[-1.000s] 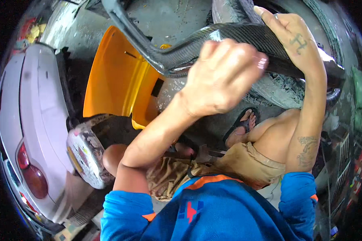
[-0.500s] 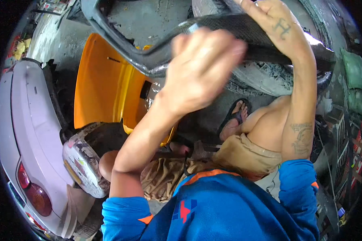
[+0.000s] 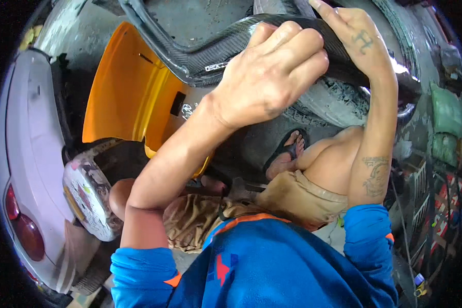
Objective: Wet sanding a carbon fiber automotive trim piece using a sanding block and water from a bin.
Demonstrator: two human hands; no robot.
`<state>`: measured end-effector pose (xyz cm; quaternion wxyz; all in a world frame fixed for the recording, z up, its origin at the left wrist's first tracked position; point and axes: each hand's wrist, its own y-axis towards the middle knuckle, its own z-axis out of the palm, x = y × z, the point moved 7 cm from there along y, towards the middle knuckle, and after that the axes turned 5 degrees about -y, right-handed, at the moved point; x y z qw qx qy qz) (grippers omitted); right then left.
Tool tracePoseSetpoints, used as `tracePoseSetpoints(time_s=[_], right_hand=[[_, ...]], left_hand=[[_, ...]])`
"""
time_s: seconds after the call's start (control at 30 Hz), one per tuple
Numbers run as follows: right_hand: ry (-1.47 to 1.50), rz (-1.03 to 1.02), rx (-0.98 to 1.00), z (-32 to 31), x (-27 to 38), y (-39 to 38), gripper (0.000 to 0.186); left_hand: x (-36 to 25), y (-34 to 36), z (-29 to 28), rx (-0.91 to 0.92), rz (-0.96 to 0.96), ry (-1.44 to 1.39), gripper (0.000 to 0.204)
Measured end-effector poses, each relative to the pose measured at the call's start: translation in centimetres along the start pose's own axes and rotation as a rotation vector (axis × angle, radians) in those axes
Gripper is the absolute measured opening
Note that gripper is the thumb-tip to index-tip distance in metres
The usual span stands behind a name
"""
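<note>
A long, curved black carbon-fibre car part (image 3: pixel 218 49) with a glossy woven surface spans the top of the view. My left hand (image 3: pixel 277 77) is closed over its middle, knuckles up. Its fingertips are turned away, so whatever they pinch is hidden. Just left of that hand, a small pale patterned strip (image 3: pixel 215 66) shows on the part. My right hand (image 3: pixel 357 38) grips the part farther right. One finger of it reaches over the far edge, and the others are partly hidden.
An orange body panel (image 3: pixel 120 92) stands at left, beside a paint-spattered stool-like piece (image 3: pixel 90 197). A pale lilac car bumper (image 3: pixel 41 143) with a red lamp lies far left. Under the part sits a dusty tyre (image 3: pixel 336 100). Green bags (image 3: pixel 449 110) and clutter line the right.
My left hand, blurred before, has moved slightly right along the part and appears sharp now. My right hand keeps its hold. The whole view has shifted a little.
</note>
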<state>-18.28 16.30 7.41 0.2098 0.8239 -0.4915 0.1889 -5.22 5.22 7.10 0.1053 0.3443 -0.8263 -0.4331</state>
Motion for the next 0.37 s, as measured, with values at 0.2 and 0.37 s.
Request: tracePoseSetpoints(time_s=[0.2, 0.37], right_hand=[[-0.13, 0.022, 0.127, 1.2, -2.4, 0.4, 0.027], [-0.049, -0.153, 0.166, 2.1, -2.4, 1.0, 0.034]], left_hand=[[2.0, -7.0, -2.7, -0.061, -0.224, 0.033, 0.032], [0.8, -3.6, -1.2, 0.052, -0.154, 0.029, 0.038]])
